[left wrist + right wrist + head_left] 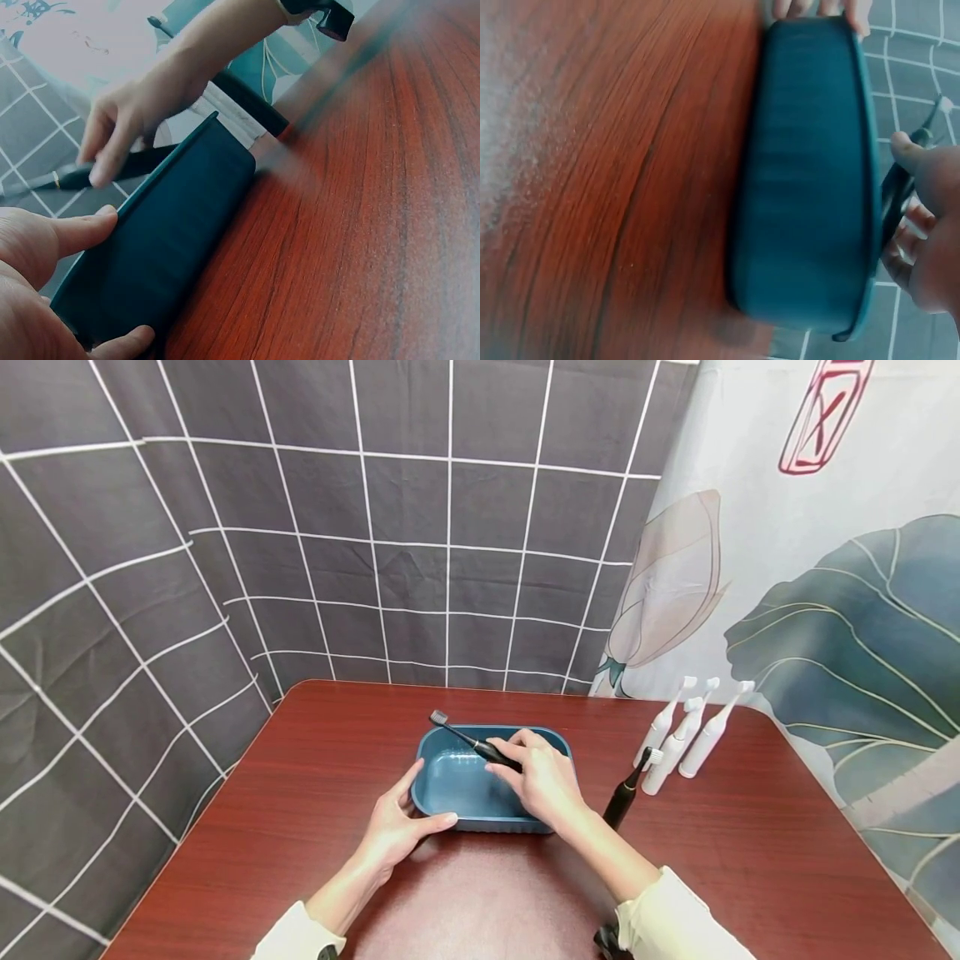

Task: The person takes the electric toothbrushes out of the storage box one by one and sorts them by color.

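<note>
My right hand (546, 775) pinches a black electric toothbrush (480, 747) over the blue plastic basin (450, 781); its brush head points up and left, past the far rim. In the right wrist view the dark handle (895, 196) lies between thumb and fingers, beside the basin's rim. My left hand (397, 827) holds the basin's left end, thumb on the near rim and fingers along the side. The left wrist view shows the left thumb (86, 229) at the rim and a fingertip low on the basin's outer wall (165, 240).
A second black electric toothbrush (624, 793) stands upright just right of the basin, close to my right forearm. Several white electric toothbrushes (705, 743) stand behind it at the table's right. The reddish wooden table (300, 793) meets a grey checked curtain (405, 568) at the back.
</note>
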`<state>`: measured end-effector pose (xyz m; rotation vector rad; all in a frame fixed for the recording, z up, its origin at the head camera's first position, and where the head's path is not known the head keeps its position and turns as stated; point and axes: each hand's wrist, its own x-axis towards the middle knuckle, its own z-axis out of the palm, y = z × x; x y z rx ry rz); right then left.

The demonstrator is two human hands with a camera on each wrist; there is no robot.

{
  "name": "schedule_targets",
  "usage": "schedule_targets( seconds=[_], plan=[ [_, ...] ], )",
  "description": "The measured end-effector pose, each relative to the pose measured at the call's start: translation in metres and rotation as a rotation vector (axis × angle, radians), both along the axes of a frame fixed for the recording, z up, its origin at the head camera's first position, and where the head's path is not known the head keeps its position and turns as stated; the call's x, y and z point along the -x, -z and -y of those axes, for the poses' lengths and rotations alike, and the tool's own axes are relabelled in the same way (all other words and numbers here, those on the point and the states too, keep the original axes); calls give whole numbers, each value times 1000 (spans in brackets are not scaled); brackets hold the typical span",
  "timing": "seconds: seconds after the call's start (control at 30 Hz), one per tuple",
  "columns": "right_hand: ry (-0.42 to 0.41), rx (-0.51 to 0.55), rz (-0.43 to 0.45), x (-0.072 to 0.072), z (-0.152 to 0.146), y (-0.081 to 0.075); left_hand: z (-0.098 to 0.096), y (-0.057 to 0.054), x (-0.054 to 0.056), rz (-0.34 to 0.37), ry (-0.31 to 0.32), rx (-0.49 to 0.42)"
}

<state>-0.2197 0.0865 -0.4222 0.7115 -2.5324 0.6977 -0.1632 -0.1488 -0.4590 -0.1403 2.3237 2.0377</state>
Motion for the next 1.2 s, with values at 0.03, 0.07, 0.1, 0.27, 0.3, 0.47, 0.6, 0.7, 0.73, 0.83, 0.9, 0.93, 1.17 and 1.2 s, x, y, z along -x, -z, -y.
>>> schedule_targets(
  seconds=[0.03, 0.07, 0.1, 0.27, 0.3, 0.47, 0.6, 0.7, 0.73, 0.83, 0.9, 0.93, 1.17, 1.2],
  plan=[
    [-6, 27, -13, -2, 0, -2, 0, 0, 0, 0, -1, 2],
    [-16, 50, -26, -5, -1, -4, 0, 0, 0, 0, -3, 4],
    [-29, 73, -35, -8, -1, -6, 0, 0, 0, 0, -3, 4],
    [-99, 157, -53, -24, -5, -17, 0, 0, 0, 3, -4, 9],
    [-112, 175, -52, -27, -6, -19, 0, 0, 0, 4, -3, 10],
    [-170, 263, -52, -38, -15, -28, -1, -1, 0, -3, 3, 19],
    [-226, 351, -28, -45, -23, -34, 0, 0, 0, -3, 3, 13],
    [-253, 415, -33, -52, -28, -40, 1, 0, -1, -5, 5, 13],
    [-259, 431, -51, -54, -30, -42, 1, 0, -1, -6, 6, 13],
    [-270, 479, -88, -61, -35, -50, 0, 0, -1, -5, 5, 12],
    [-286, 526, -95, -65, -39, -57, 0, 0, -1, -6, 6, 9],
    [-302, 554, -96, -67, -41, -60, 0, 0, -1, -8, 7, 11],
    [-335, 633, -176, -78, -71, -77, 0, -1, -1, -3, 2, 6],
    [-332, 648, -181, -79, -77, -77, 0, -1, -1, -5, 5, 7]
  ],
)
